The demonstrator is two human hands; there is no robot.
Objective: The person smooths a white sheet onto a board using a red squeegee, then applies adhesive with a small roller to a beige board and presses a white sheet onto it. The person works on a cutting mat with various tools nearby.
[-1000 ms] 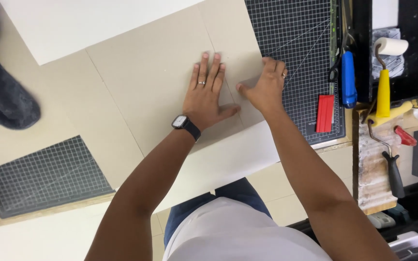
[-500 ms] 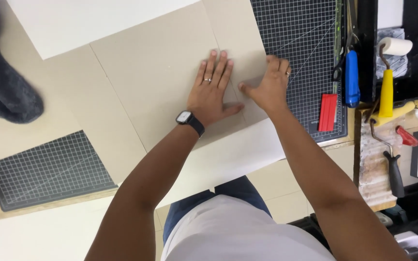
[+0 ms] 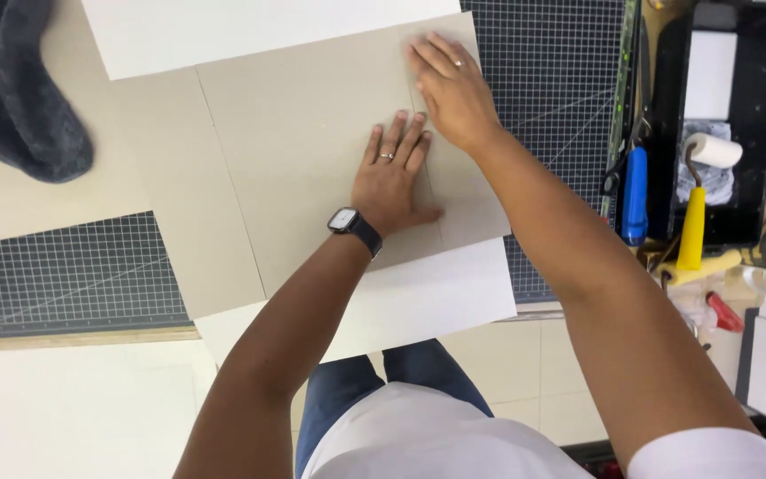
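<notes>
Grey cardboard sheet (image 3: 303, 151) flat beneath both open hands, left (image 3: 392, 182) behind right (image 3: 454, 89).

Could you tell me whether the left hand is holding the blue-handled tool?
No, the left hand lies flat on the grey cardboard sheet, while the blue-handled tool rests untouched at the right.

A craft workshop, likely for bookbinding or framing.
Gridded cutting mats (image 3: 73, 275) covered the surface, with sheets of grey board (image 3: 303, 151), a paint roller (image 3: 698, 191) in its black tray (image 3: 760, 115), and a blue-handled tool (image 3: 635, 195) alongside.
</notes>
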